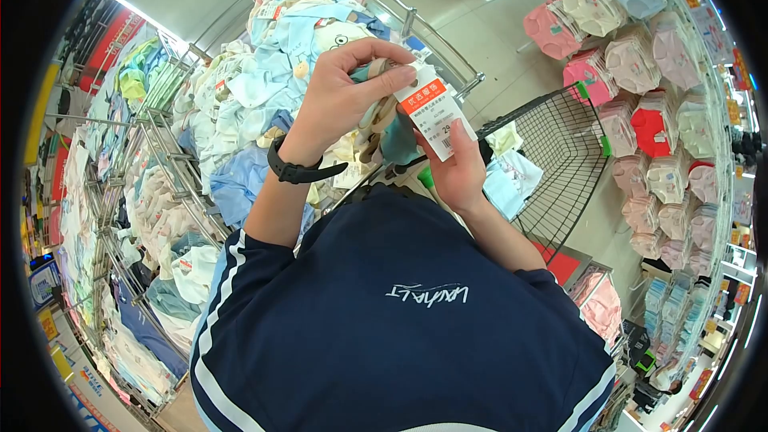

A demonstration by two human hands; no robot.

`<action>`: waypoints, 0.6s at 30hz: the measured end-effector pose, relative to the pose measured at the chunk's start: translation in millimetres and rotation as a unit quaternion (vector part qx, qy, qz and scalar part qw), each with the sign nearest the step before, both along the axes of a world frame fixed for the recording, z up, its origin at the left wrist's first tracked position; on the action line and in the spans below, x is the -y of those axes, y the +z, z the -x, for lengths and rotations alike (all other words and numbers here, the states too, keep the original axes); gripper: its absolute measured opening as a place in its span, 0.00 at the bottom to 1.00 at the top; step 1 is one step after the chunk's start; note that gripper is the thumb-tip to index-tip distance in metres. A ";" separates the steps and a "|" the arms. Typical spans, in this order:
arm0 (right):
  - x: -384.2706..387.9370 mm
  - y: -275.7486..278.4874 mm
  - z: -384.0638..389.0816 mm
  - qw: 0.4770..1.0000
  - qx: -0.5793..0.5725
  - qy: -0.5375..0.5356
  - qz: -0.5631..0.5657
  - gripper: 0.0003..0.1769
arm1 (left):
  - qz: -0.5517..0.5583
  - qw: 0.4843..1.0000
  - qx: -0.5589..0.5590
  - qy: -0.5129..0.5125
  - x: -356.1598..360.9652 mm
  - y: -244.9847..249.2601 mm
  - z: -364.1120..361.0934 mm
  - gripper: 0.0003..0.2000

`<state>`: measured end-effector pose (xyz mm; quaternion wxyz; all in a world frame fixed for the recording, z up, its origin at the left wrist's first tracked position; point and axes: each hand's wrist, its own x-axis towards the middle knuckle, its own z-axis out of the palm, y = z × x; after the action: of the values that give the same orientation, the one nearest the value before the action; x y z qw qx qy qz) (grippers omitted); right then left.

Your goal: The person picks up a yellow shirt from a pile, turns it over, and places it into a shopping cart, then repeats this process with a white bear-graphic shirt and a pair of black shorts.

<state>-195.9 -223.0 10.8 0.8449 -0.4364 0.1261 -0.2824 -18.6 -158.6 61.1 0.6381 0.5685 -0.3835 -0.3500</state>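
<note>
Price tag (pixel 436 116) pinched by left hand (pixel 344 96) and right hand (pixel 454 170), garment (pixel 398 144) mostly hidden

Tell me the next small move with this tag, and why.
Probably lift the left hand fingertips off the top of the price tag, with the right hand holding it from below. The left hand grips the small garment and overlaps the tag's orange band. The tag also sits tilted, so its print reads only in part.
</note>
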 end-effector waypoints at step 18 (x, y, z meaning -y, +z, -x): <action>-2.0 4.6 -1.2 1.000 -0.003 -0.004 0.000 0.25 | 0.022 1.000 -0.012 0.005 -2.3 -0.5 0.4 0.08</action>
<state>-194.7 -221.1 15.4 0.8435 -0.4363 0.1303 -0.2849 -18.9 -156.3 60.6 0.6568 0.5521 -0.3805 -0.3449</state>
